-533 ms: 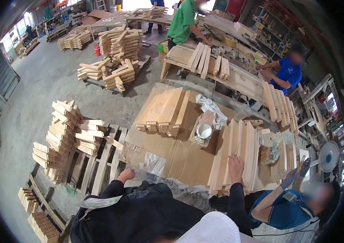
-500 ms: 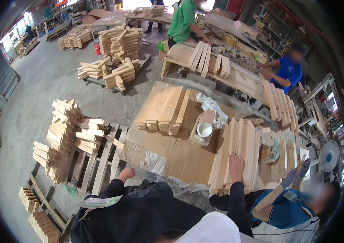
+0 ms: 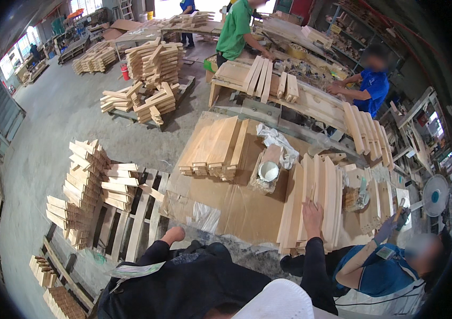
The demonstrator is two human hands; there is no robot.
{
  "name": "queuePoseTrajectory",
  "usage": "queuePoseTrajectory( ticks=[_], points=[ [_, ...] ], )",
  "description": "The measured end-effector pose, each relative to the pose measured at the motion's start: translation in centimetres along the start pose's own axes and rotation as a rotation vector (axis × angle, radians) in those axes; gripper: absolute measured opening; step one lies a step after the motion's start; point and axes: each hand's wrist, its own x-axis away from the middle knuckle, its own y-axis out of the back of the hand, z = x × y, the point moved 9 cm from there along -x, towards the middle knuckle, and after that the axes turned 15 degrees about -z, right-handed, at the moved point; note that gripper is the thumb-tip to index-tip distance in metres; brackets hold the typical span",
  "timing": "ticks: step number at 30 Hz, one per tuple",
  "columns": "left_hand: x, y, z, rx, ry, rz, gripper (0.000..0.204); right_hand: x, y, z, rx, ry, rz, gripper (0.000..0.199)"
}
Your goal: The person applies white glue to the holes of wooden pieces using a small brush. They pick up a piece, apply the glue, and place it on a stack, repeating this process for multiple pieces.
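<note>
My right hand [image 3: 312,217] lies on a row of pale wooden boards [image 3: 290,210] at the right of the cardboard-covered table. Its fingers stretch forward along the boards, and their tips touch the wood. My left hand [image 3: 174,234] hangs loosely closed just off the table's near edge, with nothing visible in it. A stack of planks [image 3: 219,142] lies farther back on the cardboard [image 3: 242,210]. Between the planks and the row of boards stands a white pot [image 3: 268,170] of pale stuff on a wooden block, with a white rag [image 3: 276,142] behind it.
Left of the table, stacked wood pieces [image 3: 82,183] stand on a slatted pallet [image 3: 138,223]. A co-worker in dark blue [image 3: 380,271] works close on my right, beside a fan [image 3: 435,195]. Across a workbench [image 3: 305,103] are people in green [image 3: 235,32] and blue [image 3: 373,90].
The whole view has shifted slightly. My right hand stays on the boards and my left hand stays near the table edge. The co-worker on the right has moved their gloved hands a little.
</note>
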Motion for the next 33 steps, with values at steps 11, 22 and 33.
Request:
queuePoseTrajectory(
  ticks=[11, 22, 33],
  points=[
    [0.2, 0.1, 1.0, -0.085, -0.138, -0.013, 0.033, 1.0, -1.1, -0.3, 0.051, 0.044, -0.022, 0.017],
    [0.7, 1.4, -0.8, -0.219, -0.348, -0.04, 0.03, 0.8, -1.1, -0.8, 0.007, -0.01, -0.04, 0.016],
    [1.1, 1.1, 2.1, 0.031, 0.003, -0.081, 0.032, 0.4, -0.8, -0.3, 0.031, 0.029, -0.012, 0.017]
  ],
)
